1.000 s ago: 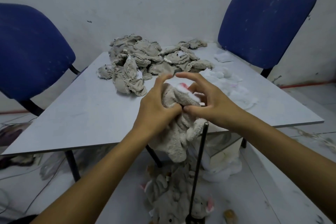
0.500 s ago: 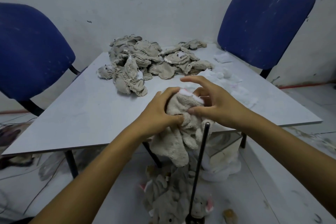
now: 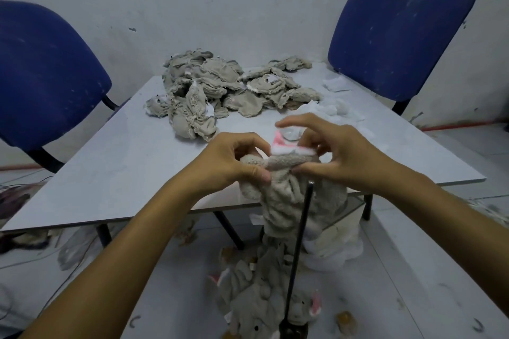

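Note:
Over the near edge of the table I hold a limp grey plush toy skin (image 3: 286, 195) with both hands. My left hand (image 3: 234, 162) grips its left side, thumb pressed on the fabric. My right hand (image 3: 338, 154) pinches the top edge, where a white and pink part (image 3: 286, 146) sticks up between my fingers. The rest of the skin hangs down below the table edge. A thin black upright rod (image 3: 298, 250) stands in front of it.
A heap of grey plush skins (image 3: 220, 91) lies at the far side of the grey table (image 3: 110, 168), with white stuffing (image 3: 338, 113) to its right. Blue chairs stand at the left (image 3: 44, 77) and right (image 3: 399, 27). More plush toys (image 3: 261, 292) lie on the floor below.
The skin has been turned and pulled further up, so the white and pink part now shows on top. Both hands have shifted slightly upward along it.

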`<move>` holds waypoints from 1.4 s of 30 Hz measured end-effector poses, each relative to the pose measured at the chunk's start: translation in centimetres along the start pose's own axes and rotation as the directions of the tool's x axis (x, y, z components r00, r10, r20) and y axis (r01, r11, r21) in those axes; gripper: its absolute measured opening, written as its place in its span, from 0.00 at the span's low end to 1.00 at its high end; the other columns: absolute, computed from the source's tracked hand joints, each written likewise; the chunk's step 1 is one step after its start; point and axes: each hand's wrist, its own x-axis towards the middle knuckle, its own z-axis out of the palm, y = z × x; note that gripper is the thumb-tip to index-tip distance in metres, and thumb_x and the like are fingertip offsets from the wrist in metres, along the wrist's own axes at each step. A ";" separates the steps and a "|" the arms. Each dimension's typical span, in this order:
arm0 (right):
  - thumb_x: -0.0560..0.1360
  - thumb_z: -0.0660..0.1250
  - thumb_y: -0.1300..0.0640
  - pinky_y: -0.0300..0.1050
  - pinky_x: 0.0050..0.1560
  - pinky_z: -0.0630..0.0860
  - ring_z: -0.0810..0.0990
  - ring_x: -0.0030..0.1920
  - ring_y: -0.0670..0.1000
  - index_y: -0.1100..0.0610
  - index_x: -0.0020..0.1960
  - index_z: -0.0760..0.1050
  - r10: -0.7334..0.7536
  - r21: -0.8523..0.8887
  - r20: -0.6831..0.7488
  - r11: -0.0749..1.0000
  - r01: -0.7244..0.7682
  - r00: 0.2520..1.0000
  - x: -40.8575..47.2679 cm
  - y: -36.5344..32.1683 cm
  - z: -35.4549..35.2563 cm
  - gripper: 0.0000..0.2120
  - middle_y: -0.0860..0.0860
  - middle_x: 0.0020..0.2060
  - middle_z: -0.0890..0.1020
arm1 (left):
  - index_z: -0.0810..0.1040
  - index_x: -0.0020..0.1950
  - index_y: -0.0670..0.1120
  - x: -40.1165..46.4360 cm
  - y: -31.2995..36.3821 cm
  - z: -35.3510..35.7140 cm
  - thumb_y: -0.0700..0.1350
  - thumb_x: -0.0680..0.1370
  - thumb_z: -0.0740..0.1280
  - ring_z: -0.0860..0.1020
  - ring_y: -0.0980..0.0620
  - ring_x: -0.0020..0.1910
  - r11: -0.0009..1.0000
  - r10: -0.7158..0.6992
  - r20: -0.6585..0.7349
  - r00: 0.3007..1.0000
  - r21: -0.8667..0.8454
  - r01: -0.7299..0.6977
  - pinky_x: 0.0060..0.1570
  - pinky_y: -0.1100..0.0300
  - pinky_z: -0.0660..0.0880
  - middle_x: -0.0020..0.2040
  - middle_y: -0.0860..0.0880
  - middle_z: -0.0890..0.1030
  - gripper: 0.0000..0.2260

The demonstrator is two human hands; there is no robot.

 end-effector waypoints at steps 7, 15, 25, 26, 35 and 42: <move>0.73 0.76 0.57 0.39 0.45 0.77 0.79 0.45 0.45 0.37 0.71 0.65 0.027 -0.059 0.146 0.998 -0.019 0.989 0.2 -0.1 0.1 0.34 0.45 0.46 0.79 | 0.84 0.46 0.50 -0.1 -0.1 -0.6 0.44 0.62 0.80 0.77 0.52 0.36 0.999 0.000 0.101 0.995 0.045 -0.005 0.37 0.63 0.75 0.35 0.45 0.80 0.15; 0.73 0.76 0.55 0.41 0.44 0.75 0.77 0.43 0.45 0.37 0.72 0.65 0.021 -0.102 0.243 0.995 0.004 0.970 0.8 -0.5 0.1 0.33 0.44 0.43 0.77 | 0.83 0.42 0.55 -0.3 -0.7 -0.4 0.48 0.61 0.79 0.73 0.47 0.35 0.994 -0.015 0.074 0.997 0.105 0.007 0.37 0.56 0.72 0.35 0.44 0.78 0.12; 0.72 0.71 0.63 0.46 0.40 0.78 0.72 0.37 0.51 0.34 0.72 0.63 -0.027 0.114 0.198 0.993 0.004 0.980 0.7 -0.7 0.4 0.38 0.51 0.37 0.73 | 0.84 0.41 0.54 -0.8 -1.1 -0.2 0.45 0.64 0.78 0.75 0.51 0.39 0.998 -0.029 0.059 0.998 -0.051 0.032 0.42 0.59 0.73 0.38 0.45 0.78 0.08; 0.73 0.70 0.64 0.40 0.42 0.77 0.73 0.39 0.49 0.35 0.72 0.63 -0.030 0.148 0.173 0.989 0.005 0.984 0.8 -0.5 0.0 0.37 0.48 0.39 0.75 | 0.84 0.41 0.54 -0.8 -1.0 -0.2 0.44 0.65 0.79 0.76 0.50 0.41 0.995 -0.023 0.046 0.999 -0.093 0.027 0.43 0.58 0.75 0.40 0.44 0.78 0.09; 0.74 0.71 0.63 0.35 0.48 0.77 0.79 0.48 0.45 0.37 0.70 0.68 0.012 0.196 0.177 0.980 -0.047 0.984 0.4 -0.3 0.2 0.31 0.42 0.54 0.79 | 0.84 0.43 0.51 -1.0 -0.6 -0.1 0.44 0.66 0.79 0.74 0.42 0.45 0.977 -0.035 -0.040 0.999 -0.211 0.025 0.50 0.45 0.73 0.45 0.30 0.75 0.08; 0.73 0.70 0.61 0.39 0.43 0.78 0.79 0.49 0.51 0.37 0.69 0.70 0.002 0.170 0.120 0.985 -0.023 0.993 0.0 -0.2 0.3 0.30 0.49 0.55 0.80 | 0.84 0.44 0.52 -1.1 -0.9 0.3 0.43 0.67 0.77 0.75 0.42 0.46 0.983 -0.025 0.024 0.999 -0.182 0.029 0.50 0.44 0.75 0.47 0.29 0.76 0.08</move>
